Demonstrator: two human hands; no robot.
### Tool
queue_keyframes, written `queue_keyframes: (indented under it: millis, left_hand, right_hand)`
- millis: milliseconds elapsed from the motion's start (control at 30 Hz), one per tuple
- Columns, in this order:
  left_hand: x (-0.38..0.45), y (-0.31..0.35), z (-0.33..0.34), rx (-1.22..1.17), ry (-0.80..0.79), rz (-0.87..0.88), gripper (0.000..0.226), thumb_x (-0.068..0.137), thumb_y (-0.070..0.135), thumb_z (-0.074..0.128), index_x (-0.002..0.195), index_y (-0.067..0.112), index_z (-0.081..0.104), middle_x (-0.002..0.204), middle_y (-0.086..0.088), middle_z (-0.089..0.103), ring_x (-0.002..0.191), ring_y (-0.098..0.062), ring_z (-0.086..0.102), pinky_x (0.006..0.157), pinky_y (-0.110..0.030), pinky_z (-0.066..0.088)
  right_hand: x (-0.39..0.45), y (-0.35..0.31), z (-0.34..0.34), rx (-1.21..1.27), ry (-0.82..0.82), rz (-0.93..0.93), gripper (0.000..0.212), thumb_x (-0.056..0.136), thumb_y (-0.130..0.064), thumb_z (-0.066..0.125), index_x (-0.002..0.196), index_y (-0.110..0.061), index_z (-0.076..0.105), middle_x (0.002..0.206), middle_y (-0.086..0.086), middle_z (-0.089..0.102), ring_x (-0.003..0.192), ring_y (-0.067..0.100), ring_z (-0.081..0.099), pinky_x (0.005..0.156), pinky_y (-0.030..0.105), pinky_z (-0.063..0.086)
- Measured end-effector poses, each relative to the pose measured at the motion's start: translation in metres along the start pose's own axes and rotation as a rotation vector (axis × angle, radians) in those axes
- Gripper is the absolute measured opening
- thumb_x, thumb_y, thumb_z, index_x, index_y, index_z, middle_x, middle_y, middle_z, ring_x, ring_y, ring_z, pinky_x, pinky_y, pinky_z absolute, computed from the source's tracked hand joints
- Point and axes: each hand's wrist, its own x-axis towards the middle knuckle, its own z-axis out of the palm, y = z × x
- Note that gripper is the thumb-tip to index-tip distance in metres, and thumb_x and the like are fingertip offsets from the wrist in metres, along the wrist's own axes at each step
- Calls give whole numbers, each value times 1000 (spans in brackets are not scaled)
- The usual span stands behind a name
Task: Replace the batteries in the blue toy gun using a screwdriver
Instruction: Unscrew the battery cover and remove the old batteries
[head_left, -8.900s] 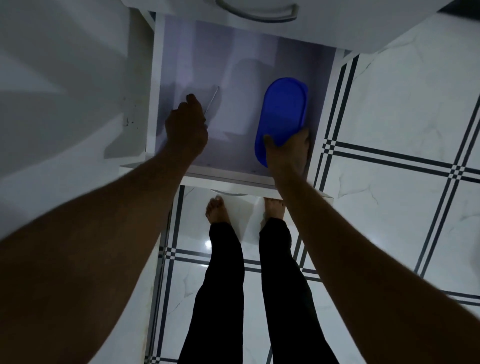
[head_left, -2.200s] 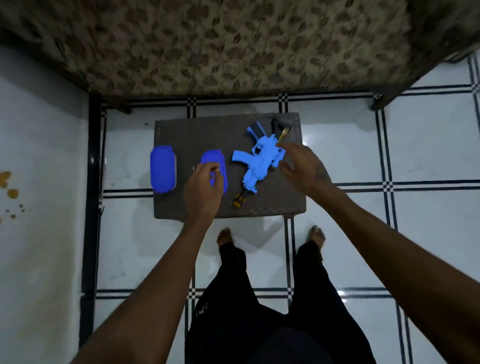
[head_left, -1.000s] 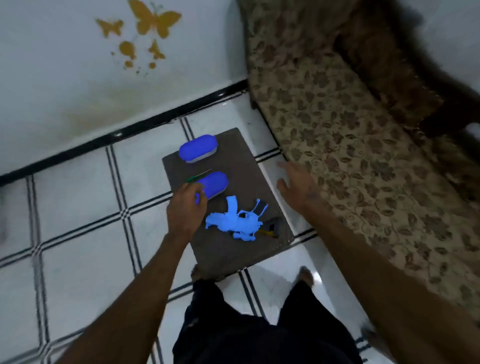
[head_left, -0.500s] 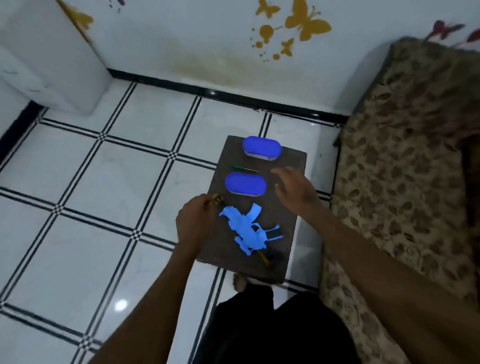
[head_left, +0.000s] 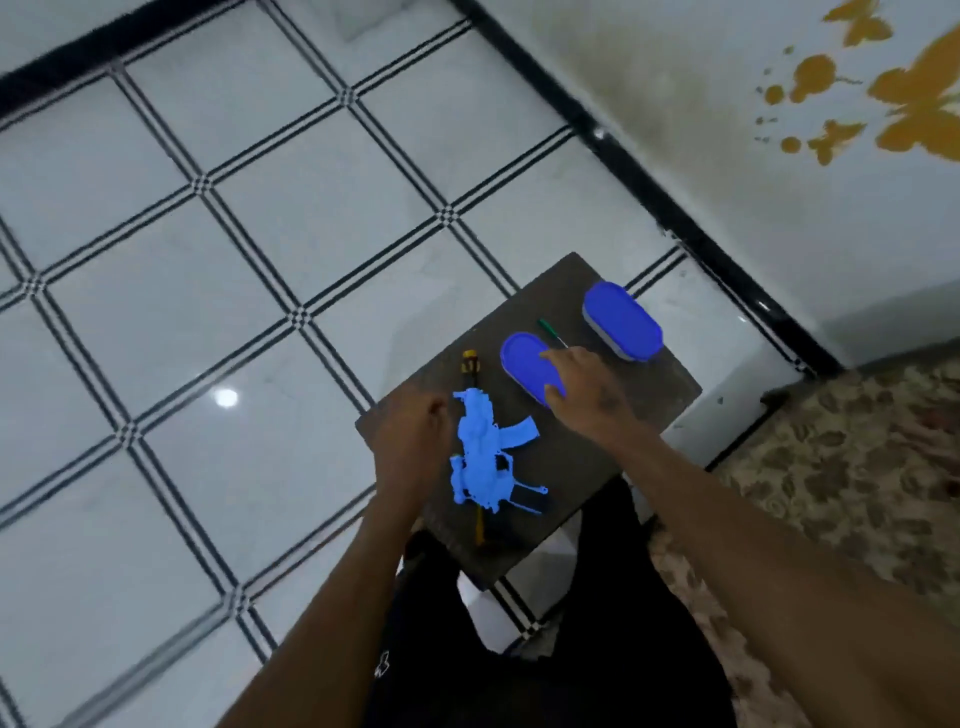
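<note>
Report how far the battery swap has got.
Done: toy gun, screwdriver and two blue boxes are laid on the table. In hand: nothing gripped; the right hand rests on the nearer box, the left hand beside the gun. Left: unscrewing and swapping batteries.

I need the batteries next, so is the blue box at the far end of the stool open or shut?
Shut: the far blue box has its lid seated on a pale base, apart from the right hand.
</note>
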Motion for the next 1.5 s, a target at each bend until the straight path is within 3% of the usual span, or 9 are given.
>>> queue_keyframes:
  millis: [200,300,400,533,767,900,1000,1167,1500]
  left_hand:
    - [4,18,94,-43,120,-298,20,94,23,53,107,16,67,108,-8,66,98,-31,63,80,-40,49]
    - [13,39,142,-14,124,-246,26,91,22,58,114,18,66,114,-5,65,103,-29,61,81,-36,44]
    - [41,51,177,-31,190,-251,21,91,23,57,108,17,66,110,-4,65,101,-28,60,79,-38,46]
    - [71,14,216,1,271,-197,22,90,24,56,109,19,66,109,-5,63,101,-29,59,78,-37,44]
    - [83,-51,271,85,392,-69,28,92,26,53,116,16,63,117,-10,59,109,-31,55,78,-38,44]
    - [85,-62,287,145,464,-30,31,93,28,55,120,16,62,118,-10,57,111,-31,52,80,-40,44]
    - [78,-67,292,202,531,-12,36,92,30,54,124,15,61,121,-11,56,111,-33,53,81,-41,45]
    - [37,-62,312,226,586,15,41,84,28,53,119,8,63,121,-17,56,111,-39,53,88,-45,45]
    - [-40,-68,347,320,442,-155,53,87,34,59,134,12,48,140,-19,42,125,-42,42,96,-52,40]
  right_hand:
    - [76,71,38,-89,-83,-209,48,86,-17,57,133,-8,54,130,19,55,121,39,50,103,48,42]
    - [104,97,58,-156,-118,-323,48,88,-19,56,135,-11,53,131,17,54,121,37,49,103,45,41]
    - [124,108,80,-158,-101,-373,49,90,-27,53,137,-13,52,132,16,54,123,35,49,102,43,41]
    - [140,107,108,-140,7,-418,60,88,-46,43,138,-13,50,132,18,53,124,38,48,103,45,41]
    - [151,104,152,-297,68,-481,76,89,-56,53,153,-25,29,161,20,15,149,39,11,117,53,19]
    - [151,111,159,-321,73,-433,88,86,-59,58,156,-35,10,163,19,-3,150,40,-3,115,58,18]
    - [145,116,163,-331,90,-428,97,82,-53,67,156,-37,6,162,20,-2,148,43,6,110,60,27]
    - [117,143,166,-263,177,-474,99,76,-49,72,156,-33,16,159,20,13,141,44,24,109,55,33]
    - [36,237,148,-263,232,-401,91,76,-49,72,152,-28,27,155,18,24,136,42,34,107,53,38]
